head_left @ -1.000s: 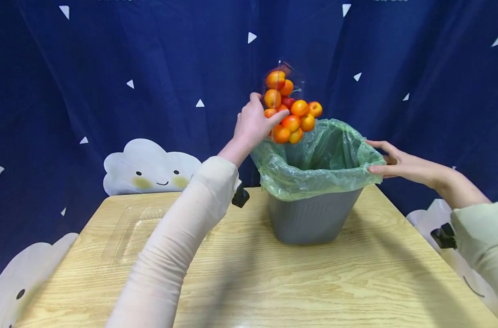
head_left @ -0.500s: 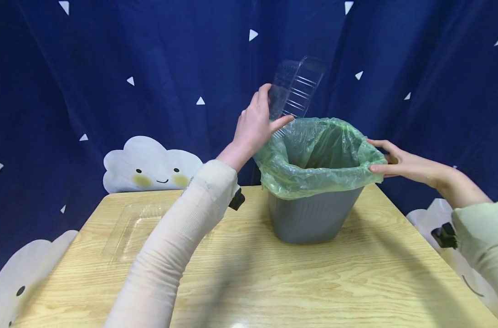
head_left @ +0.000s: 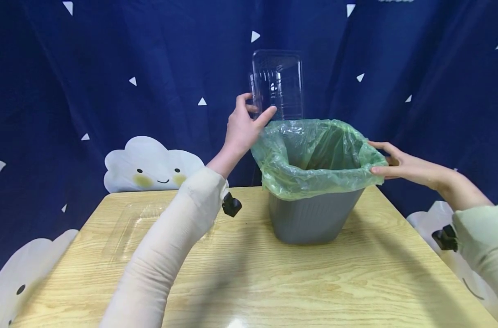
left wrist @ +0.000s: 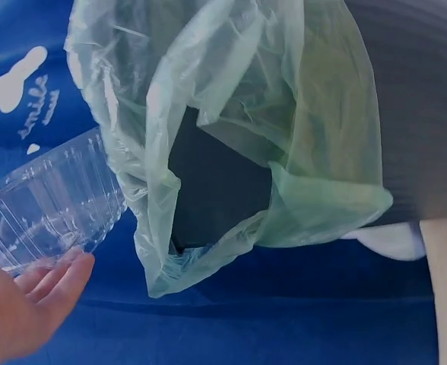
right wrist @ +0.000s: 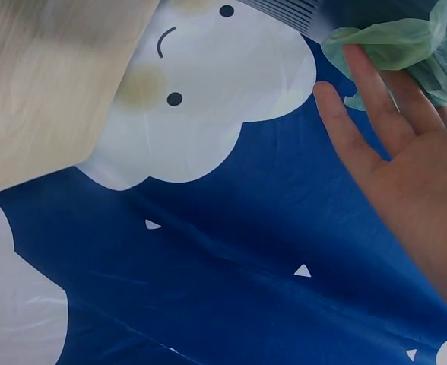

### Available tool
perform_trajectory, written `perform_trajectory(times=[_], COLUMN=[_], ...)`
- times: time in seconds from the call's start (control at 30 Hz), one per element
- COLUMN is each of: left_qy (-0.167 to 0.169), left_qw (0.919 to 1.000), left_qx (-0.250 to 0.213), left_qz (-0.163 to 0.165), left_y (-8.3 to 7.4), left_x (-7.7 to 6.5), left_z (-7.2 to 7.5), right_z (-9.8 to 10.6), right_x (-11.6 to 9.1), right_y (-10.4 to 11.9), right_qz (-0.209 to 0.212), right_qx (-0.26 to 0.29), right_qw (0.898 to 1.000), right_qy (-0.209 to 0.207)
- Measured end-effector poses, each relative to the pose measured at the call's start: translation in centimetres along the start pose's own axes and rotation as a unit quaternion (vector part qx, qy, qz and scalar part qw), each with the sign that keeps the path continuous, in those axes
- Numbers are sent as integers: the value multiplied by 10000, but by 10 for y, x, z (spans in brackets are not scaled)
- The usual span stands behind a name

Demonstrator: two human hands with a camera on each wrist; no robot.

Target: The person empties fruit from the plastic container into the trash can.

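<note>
My left hand (head_left: 241,130) grips a clear plastic fruit container (head_left: 279,84) by its side. The container stands tipped up beyond the left rim of a grey bin (head_left: 314,216), and no fruit shows in it. A green bin liner (head_left: 310,182) is folded over the bin's rim. From the left wrist view, the container (left wrist: 60,194) hangs beside the liner's mouth, held between thumb and fingers. At the bin's right, my right hand (head_left: 413,166) touches the liner with its fingertips; its fingers (right wrist: 375,106) look nearly straight in the right wrist view. The bin's bottom is hidden in the head view.
A clear, shallow plastic tray or lid (head_left: 123,232) lies on the wooden table (head_left: 306,282) at the left, partly behind my left sleeve. A dark blue curtain (head_left: 183,54) hangs behind, and a white cloud cutout (head_left: 154,166) stands at the table's far edge.
Orange fruits and a red one, tumbling out of the container a second ago, are out of sight now. My left hand has moved left and slightly down with the container; my right hand stays put.
</note>
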State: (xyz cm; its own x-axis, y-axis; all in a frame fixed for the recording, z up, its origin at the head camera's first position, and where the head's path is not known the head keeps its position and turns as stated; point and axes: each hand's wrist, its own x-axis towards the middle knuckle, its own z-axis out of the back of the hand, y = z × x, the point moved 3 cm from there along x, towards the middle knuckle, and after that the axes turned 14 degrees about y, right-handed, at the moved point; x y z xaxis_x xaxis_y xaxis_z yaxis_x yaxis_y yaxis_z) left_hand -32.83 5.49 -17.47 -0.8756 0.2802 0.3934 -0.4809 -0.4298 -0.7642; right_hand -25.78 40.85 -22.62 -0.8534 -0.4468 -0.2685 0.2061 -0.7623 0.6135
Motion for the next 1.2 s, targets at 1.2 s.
perform_trajectory(times=[1.2], left_qy=[646], left_qw=[9007], left_qx=[-3763], left_qz=[2074], left_y=[136], left_x=[-76], left_z=[12], right_z=[2], right_x=[2], right_y=[-6], right_qz=[295], right_qx=[60], right_qw=[9995], right_qy=[-52])
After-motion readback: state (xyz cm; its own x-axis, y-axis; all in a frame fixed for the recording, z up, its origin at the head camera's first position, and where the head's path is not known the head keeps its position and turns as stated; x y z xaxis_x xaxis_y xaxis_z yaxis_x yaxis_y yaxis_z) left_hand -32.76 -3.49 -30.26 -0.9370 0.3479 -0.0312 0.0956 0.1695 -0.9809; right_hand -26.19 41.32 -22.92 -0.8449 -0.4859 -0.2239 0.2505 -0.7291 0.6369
